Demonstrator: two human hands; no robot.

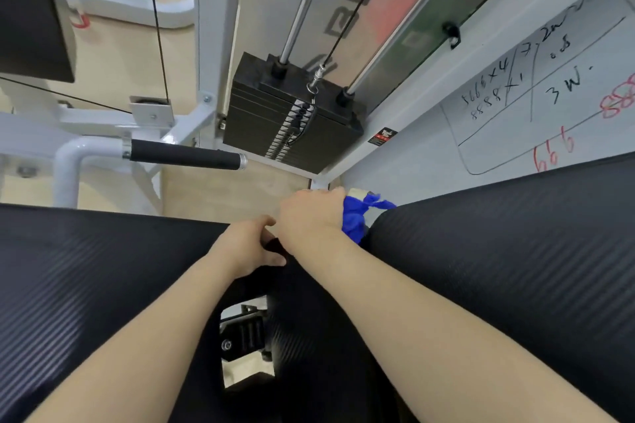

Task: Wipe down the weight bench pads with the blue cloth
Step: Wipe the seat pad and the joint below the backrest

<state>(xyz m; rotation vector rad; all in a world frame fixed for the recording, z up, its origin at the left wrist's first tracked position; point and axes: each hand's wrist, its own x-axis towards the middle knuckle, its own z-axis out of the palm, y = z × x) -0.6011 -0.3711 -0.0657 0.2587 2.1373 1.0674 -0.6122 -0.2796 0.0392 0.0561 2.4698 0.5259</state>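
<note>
Two black ribbed pads fill the lower view: one on the left (86, 285) and one on the right (515, 268), with a narrow black section between them. My right hand (309, 216) is closed around the blue cloth (357, 220), pressing it into the gap at the far end of the right pad. The cloth bunches out to the right of my fingers. My left hand (247, 247) grips the far edge of the middle pad section, its thumb and fingers pinching the black material, right beside my right wrist.
A black weight stack (292, 117) with guide rods and a cable stands just beyond the pads. A white frame with a black foam handle (185, 154) juts out at left. A whiteboard (515, 106) with writing lines the right side. Floor shows through a gap (244, 336) between the pads.
</note>
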